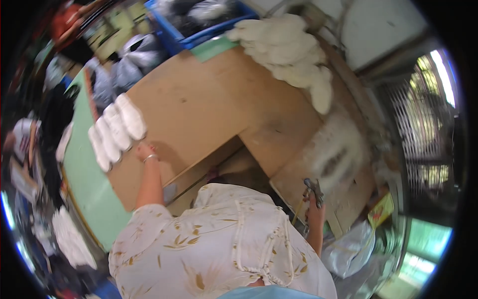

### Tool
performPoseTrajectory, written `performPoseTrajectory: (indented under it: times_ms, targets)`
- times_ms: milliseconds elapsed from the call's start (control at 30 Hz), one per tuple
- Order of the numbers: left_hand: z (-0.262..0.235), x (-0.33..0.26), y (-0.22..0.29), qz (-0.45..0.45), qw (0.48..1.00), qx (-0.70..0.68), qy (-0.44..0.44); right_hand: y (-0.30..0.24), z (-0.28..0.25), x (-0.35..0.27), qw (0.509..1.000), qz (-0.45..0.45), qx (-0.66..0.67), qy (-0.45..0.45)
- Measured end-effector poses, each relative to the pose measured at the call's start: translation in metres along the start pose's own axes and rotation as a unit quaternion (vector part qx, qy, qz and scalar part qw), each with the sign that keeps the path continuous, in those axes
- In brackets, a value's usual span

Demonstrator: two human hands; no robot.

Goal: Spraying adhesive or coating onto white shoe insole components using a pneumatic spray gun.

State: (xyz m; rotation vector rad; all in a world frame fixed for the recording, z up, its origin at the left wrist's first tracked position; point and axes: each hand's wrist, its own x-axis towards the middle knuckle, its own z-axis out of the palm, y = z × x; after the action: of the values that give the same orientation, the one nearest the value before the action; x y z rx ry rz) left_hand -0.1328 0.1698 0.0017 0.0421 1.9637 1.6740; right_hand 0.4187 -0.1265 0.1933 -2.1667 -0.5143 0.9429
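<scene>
My left hand [146, 150], with a bracelet at the wrist, is over the cardboard at the lower end of a row of white insole-shaped pads [115, 127]. Its fingers look curled in, and I cannot make out whether anything is between them. At the right, my right hand [314, 213] is closed around a metal spray gun [313, 191], held up near the table's front edge. A heap of cream insole-shaped pads [286, 47] lies at the far right of the brown cardboard [199, 109]. A whitish, dark-centred smear [338, 159] marks the board beyond the spray gun.
A blue crate [199, 39] with dark and clear bags stands at the back. Grey plastic bags [132, 67] sit at the far left. The green tabletop [92, 184] shows at left. A person in red [64, 25] is at the upper left. A clear bag [351, 249] hangs at right.
</scene>
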Motion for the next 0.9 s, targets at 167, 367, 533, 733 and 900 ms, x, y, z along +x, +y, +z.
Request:
performPoseTrajectory:
  times_ms: [167,367,533,733,900]
  targets:
    - [0.069,-0.135,-0.034,0.077,0.965,0.107,-0.225,0.022,-0.048,0.009,0.995,0.003,0.087,0.049]
    - [0.176,-0.335,-0.109,0.186,0.724,0.316,-0.585,0.05,-0.096,0.014,0.985,0.031,0.167,0.041]
    - [0.239,-0.521,-0.097,0.537,0.485,0.274,-0.634,0.079,-0.113,0.009,0.973,0.071,0.206,0.069]
    - [0.337,-0.593,-0.133,0.582,0.378,0.38,-0.611,0.074,-0.105,-0.003,0.952,0.118,0.246,0.142]
    - [0.365,-0.614,-0.147,0.584,0.377,0.473,-0.541,0.066,-0.094,-0.008,0.933,0.162,0.259,0.189]
